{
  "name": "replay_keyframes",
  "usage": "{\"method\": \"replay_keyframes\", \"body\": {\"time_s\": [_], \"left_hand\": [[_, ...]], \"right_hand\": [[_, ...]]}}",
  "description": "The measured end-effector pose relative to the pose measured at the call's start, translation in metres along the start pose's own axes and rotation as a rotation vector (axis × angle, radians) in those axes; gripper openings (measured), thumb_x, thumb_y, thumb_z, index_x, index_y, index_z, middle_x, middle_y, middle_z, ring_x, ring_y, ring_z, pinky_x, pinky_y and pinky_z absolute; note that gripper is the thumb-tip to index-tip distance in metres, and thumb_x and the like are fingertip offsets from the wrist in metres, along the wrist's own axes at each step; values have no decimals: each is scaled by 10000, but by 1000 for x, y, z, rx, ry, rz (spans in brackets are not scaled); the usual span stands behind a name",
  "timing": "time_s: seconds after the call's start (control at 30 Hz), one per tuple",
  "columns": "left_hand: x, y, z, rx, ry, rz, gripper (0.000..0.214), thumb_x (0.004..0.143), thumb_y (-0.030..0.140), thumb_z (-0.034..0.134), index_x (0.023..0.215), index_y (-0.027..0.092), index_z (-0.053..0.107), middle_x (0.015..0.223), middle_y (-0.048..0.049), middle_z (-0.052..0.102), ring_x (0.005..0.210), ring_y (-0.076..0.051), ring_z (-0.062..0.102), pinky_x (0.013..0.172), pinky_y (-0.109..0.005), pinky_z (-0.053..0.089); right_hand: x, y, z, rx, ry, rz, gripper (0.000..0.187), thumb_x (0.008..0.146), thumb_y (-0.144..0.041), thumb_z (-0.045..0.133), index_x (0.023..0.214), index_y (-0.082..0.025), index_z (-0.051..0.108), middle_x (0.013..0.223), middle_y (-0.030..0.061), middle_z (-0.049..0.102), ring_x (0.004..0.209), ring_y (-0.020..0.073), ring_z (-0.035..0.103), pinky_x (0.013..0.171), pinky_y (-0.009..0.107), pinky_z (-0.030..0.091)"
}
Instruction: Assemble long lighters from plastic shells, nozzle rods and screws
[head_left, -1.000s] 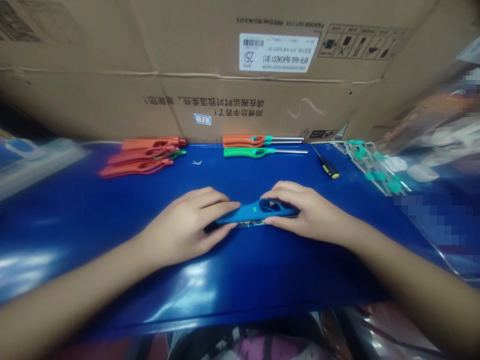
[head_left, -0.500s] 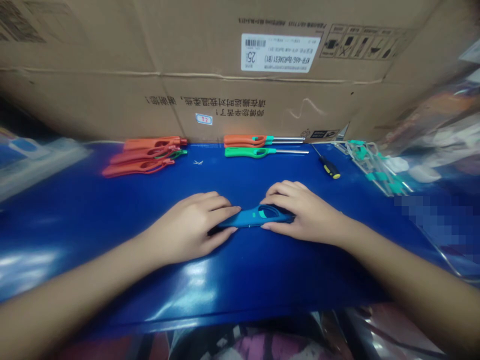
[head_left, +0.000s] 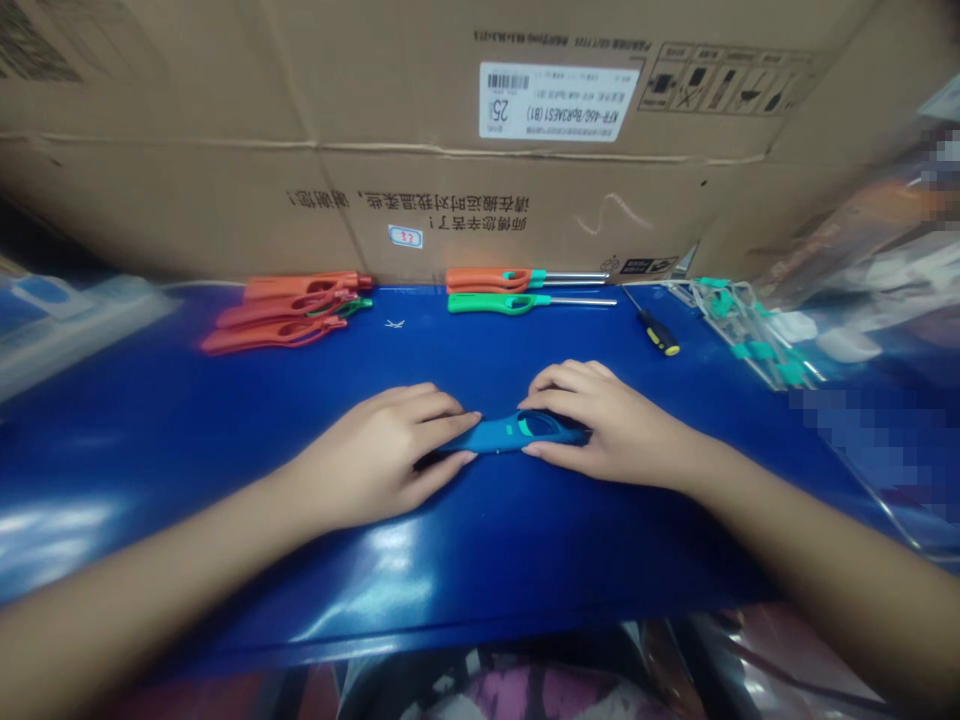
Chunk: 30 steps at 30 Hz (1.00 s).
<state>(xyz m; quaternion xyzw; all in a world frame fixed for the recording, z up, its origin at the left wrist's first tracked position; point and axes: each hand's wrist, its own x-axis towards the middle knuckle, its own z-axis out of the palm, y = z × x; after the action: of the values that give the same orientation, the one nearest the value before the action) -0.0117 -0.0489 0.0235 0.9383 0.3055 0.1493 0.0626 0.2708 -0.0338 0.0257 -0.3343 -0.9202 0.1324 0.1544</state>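
A blue lighter body (head_left: 504,434) with a teal trigger lies flat on the blue table top (head_left: 480,540) between my hands. My left hand (head_left: 379,455) pinches its left end, thumb below and fingers over the top. My right hand (head_left: 600,420) covers its right end, fingers curled over the handle opening and thumb pressed along the near side. Both hands press the body down against the table.
At the back stand large cardboard boxes (head_left: 420,150). Before them lie several orange lighter shells (head_left: 289,310), an orange lighter (head_left: 517,279) and a green lighter (head_left: 525,302) with metal tubes, a black-and-yellow screwdriver (head_left: 654,330), and clear parts with teal pieces (head_left: 742,335).
The blue lighter body has been pressed lower and flatter on the table; the gap under it seen a second ago has closed. My hands have barely shifted.
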Motion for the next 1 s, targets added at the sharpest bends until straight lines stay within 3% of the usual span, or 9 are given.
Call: {"method": "replay_keyframes", "body": {"time_s": [0.53,0.7,0.87,1.0], "left_hand": [[-1,0,2,-73,-2,-66,311,976,332,594,1245,206,690,1111,-92,688,995,-228,651,877,-363,557],[-2,-1,4,-1,-13,-56,326,973,374,609,1238,203,695,1068,-91,692,961,-233,659,841,-366,565],[-1,4,4,171,-24,2,341,994,347,560,1241,144,679,1033,-113,705,934,-258,669,811,-389,574],[-1,7,8,219,35,22,346,984,317,543,1219,104,683,1004,-118,716,907,-265,677,793,-397,576]], "right_hand": [[0,1,4,-5,-32,30,324,923,-443,675,1164,-227,668,1157,90,654,1079,247,599,902,400,424],[0,0,7,13,-29,60,352,915,-446,686,1190,-229,663,1120,88,656,1055,245,606,912,414,445],[0,-5,7,-141,-41,28,358,931,-435,662,1190,-189,674,1108,110,661,1021,266,611,856,405,451],[2,-8,5,-289,-58,-58,346,963,-390,600,1179,-134,686,1112,138,668,972,281,610,840,422,445]]}}
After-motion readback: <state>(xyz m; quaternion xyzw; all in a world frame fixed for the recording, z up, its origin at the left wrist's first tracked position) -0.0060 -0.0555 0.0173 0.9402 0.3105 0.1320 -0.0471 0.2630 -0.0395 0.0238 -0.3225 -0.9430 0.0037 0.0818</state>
